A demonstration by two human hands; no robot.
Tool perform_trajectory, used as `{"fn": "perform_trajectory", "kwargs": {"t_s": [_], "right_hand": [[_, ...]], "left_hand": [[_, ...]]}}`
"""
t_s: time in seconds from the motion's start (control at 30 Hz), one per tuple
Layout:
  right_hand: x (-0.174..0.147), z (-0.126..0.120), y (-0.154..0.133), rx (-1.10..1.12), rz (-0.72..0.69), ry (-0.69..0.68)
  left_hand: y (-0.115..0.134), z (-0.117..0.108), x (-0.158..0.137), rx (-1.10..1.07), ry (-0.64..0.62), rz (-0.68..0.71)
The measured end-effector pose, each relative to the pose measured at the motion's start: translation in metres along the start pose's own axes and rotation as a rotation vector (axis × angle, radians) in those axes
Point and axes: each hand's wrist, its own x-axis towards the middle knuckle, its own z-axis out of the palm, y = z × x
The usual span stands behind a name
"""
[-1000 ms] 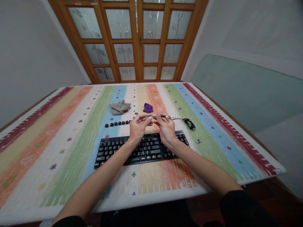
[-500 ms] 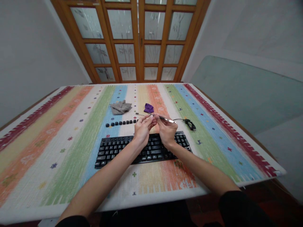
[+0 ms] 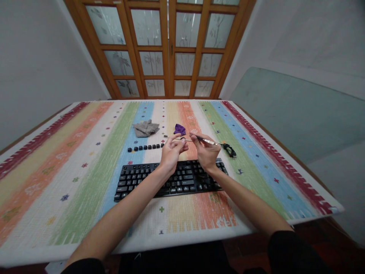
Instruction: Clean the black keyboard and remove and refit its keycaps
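Over a black keyboard (image 3: 182,182) lying on the table, my two hands are raised close together. My left hand (image 3: 170,154) pinches a small black piece, which looks like a keycap (image 3: 183,139), between thumb and fingertips. A slim black-and-silver pen-like tool (image 3: 209,142) is gripped in my right hand (image 3: 207,154), its thin end toward the left fingertips; its exact kind is too small to tell. Behind the left hand, several loose black keycaps (image 3: 145,147) stand in a row, partly hidden by that hand.
A crumpled grey cloth (image 3: 146,128) lies beyond the keycaps. Near it are a purple cloth (image 3: 179,129) and a small dark-ended thin item (image 3: 165,136). The bundled black cable (image 3: 229,150) rests right of my right hand. A striped cloth (image 3: 85,182) covers the table.
My right hand has shifted right with the tool, widening the gap between the hands. The fingers of my left hand have spread somewhat, and the small black piece shows more.
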Motion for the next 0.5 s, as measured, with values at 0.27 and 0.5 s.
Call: {"fn": "perform_trajectory", "kwargs": {"t_s": [0.27,0.5], "right_hand": [[0.02,-0.018,-0.007,-0.009,0.006,-0.023],[0.023,-0.039,0.004,0.026,0.093,-0.035]], "left_hand": [[0.025,-0.039,0.044,0.384,-0.01,0.172],[0.048,-0.06,0.07,0.8,-0.055,0.319]]}}
